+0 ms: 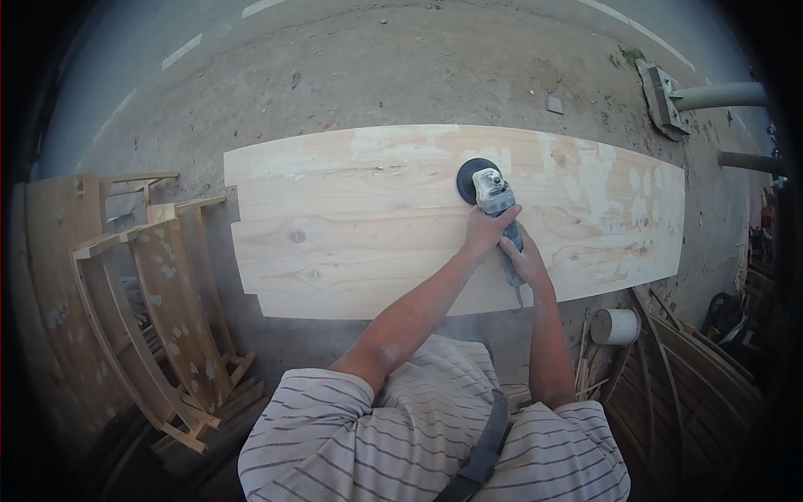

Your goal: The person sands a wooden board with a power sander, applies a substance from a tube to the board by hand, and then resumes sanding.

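A power sander (493,195) with a round black disc rests on a wide board (376,238) of joined light planks. The disc lies on the board's upper middle part, right of centre. My left hand (489,232) is wrapped round the sander's body just behind its head. Further back, my right hand (527,258) grips the rear of the same tool. A cord hangs from the tool's back end toward the board's near edge. Pale filler patches mark the board's right part and its far edge.
Wooden frames and panels (180,301) stand at the left. At the lower right are a white bucket (615,326) and stacked curved wooden pieces (694,385). A pole on a concrete base (667,102) stands at the upper right. Dusty ground lies beyond the board.
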`<state>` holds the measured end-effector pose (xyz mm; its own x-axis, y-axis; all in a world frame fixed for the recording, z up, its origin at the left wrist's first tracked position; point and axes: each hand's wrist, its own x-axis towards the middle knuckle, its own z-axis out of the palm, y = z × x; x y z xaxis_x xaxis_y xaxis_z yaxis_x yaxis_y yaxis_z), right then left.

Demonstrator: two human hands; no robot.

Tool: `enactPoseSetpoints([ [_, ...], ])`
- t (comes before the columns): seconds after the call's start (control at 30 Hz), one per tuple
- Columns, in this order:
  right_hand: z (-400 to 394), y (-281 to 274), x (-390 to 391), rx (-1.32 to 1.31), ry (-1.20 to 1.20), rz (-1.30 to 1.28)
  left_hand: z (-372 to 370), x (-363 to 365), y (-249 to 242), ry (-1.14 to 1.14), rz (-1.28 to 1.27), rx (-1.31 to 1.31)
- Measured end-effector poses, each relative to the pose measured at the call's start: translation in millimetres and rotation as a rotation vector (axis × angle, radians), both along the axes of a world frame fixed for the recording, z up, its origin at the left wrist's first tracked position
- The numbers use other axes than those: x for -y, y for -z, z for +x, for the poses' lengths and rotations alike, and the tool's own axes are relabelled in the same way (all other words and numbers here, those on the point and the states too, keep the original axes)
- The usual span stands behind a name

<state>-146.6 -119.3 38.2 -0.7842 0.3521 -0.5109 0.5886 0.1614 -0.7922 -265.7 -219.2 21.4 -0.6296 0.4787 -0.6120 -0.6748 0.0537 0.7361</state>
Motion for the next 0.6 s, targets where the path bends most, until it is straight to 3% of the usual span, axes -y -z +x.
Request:
enactPoseSetpoints([
  [0.13, -22, 14, 31, -0.017, -0.038, -0.007, -21, 38, -2, 0.036, -0.089, -0.060],
  [0.47, -169, -7, 233, 0.085, -0.396, -0.076, -110, 279, 6, -0.378, -0.089, 0.076],
  [0.6, -209, -6, 302, 0.107, -0.593, 0.012, -129, 358, 6, -0.546, -0.026, 0.125],
])
